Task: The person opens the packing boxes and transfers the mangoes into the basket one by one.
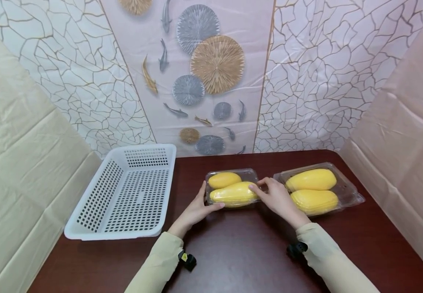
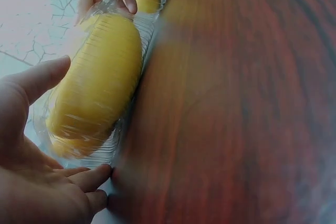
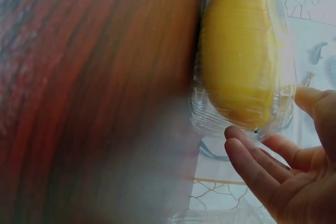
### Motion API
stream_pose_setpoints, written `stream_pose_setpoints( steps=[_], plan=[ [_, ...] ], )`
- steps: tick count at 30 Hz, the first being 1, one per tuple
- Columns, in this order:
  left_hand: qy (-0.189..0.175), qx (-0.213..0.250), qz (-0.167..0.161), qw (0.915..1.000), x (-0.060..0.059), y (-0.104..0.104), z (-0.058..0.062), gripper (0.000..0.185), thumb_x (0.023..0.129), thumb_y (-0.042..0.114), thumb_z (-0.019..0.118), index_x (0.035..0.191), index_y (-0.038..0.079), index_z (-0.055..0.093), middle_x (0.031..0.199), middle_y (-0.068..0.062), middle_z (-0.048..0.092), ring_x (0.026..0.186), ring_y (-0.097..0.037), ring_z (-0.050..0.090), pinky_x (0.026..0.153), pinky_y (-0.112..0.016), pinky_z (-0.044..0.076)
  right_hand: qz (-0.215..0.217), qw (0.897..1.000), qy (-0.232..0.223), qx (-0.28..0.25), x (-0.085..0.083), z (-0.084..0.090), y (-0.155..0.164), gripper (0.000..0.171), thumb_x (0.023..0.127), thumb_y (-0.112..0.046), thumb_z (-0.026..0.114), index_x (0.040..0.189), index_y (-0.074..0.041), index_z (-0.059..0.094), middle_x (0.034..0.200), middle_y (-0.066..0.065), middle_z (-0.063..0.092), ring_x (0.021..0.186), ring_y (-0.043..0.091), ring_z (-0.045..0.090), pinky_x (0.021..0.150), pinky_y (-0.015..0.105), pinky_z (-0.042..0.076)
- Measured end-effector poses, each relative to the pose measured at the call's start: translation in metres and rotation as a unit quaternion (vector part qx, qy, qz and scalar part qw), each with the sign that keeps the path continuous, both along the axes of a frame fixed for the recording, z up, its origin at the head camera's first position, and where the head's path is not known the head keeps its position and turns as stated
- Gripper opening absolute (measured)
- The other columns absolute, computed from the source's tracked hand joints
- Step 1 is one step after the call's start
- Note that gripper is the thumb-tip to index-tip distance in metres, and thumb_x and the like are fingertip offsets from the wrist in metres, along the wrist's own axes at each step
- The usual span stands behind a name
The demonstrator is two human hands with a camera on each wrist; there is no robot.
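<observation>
A clear plastic fruit box [image 1: 246, 174] with two yellow, mango-like fruits [image 1: 233, 193] sits mid-table, clear film stretched over it. My left hand [image 1: 196, 209] holds its left end, thumb along the front side and fingers round the end. At the opposite end my right hand [image 1: 278, 197] grips the box, thumb over the top near the front fruit. In the left wrist view, the left fingertips [image 2: 100, 174] meet the box's lower end. The right wrist view has the right fingers [image 3: 257, 166] at the end wall and the thumb beside the upper side.
To the right lies a larger clear plastic box [image 1: 348, 189] with two yellow fruits, close behind my right hand. A white perforated basket [image 1: 165, 183] stands at the left of the dark wooden table [image 1: 240, 256]. Patterned cloth [image 1: 306, 81] hangs behind the table.
</observation>
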State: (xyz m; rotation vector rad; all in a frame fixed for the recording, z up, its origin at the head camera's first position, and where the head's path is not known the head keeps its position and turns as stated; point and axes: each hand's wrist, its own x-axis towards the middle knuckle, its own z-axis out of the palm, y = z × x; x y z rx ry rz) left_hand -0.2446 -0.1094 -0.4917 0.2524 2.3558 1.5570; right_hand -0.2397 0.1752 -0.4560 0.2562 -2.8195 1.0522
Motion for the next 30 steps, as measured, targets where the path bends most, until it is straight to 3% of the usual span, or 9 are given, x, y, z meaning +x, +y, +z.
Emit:
stream_pose_setpoints(
  steps=[10, 15, 20, 26, 30],
  plan=[
    [-0.023, 0.031, 0.002, 0.9993, 0.0, -0.002, -0.001, 0.115, 0.085, 0.053, 0.076, 0.163, 0.025, -0.004, 0.168, -0.008, 0.006, 0.151, -0.034, 0.021, 0.115, -0.055, 0.028, 0.022, 0.999, 0.021, 0.027, 0.0, 0.008, 0.0, 0.051, 0.098, -0.046, 0.064, 0.117, 0.001, 0.068, 0.109, 0.016, 0.071, 0.093, 0.027, 0.069, 0.082, 0.046, 0.055],
    [-0.022, 0.04, -0.002, 0.999, -0.001, -0.004, -0.002, 0.108, 0.09, 0.052, 0.071, 0.163, 0.023, -0.003, 0.168, -0.009, 0.007, 0.151, -0.035, 0.02, 0.116, -0.055, 0.026, 0.036, 0.998, 0.008, 0.048, 0.001, 0.014, 0.001, 0.062, 0.098, -0.047, 0.063, 0.132, 0.005, 0.06, 0.12, 0.021, 0.068, 0.107, 0.034, 0.066, 0.091, 0.051, 0.052],
    [-0.024, 0.053, 0.001, 0.9983, 0.0, -0.003, 0.0, 0.103, 0.093, 0.046, 0.07, 0.163, 0.023, -0.002, 0.168, -0.013, 0.009, 0.15, -0.037, 0.02, 0.116, -0.055, 0.026, 0.043, 0.996, 0.035, 0.065, 0.001, 0.014, -0.003, 0.062, 0.099, -0.042, 0.064, 0.14, 0.004, 0.055, 0.135, 0.025, 0.058, 0.121, 0.04, 0.058, 0.098, 0.056, 0.047],
    [-0.029, 0.056, 0.008, 0.998, -0.001, -0.003, -0.002, 0.103, 0.092, 0.049, 0.07, 0.163, 0.025, 0.0, 0.167, -0.014, 0.011, 0.15, -0.035, 0.022, 0.116, -0.056, 0.026, 0.07, 0.992, 0.068, 0.081, 0.001, 0.016, -0.012, 0.049, 0.099, -0.032, 0.065, 0.135, 0.002, 0.061, 0.137, 0.023, 0.058, 0.121, 0.041, 0.059, 0.098, 0.056, 0.047],
    [-0.031, 0.039, 0.018, 0.9986, -0.001, -0.002, -0.004, 0.104, 0.09, 0.055, 0.07, 0.164, 0.017, 0.006, 0.166, -0.015, 0.017, 0.15, -0.033, 0.024, 0.115, -0.055, 0.028, 0.079, 0.987, 0.077, 0.119, 0.001, 0.018, -0.02, 0.053, 0.098, -0.037, 0.065, 0.134, 0.003, 0.062, 0.139, 0.024, 0.057, 0.122, 0.041, 0.058, 0.099, 0.055, 0.047]
  ],
)
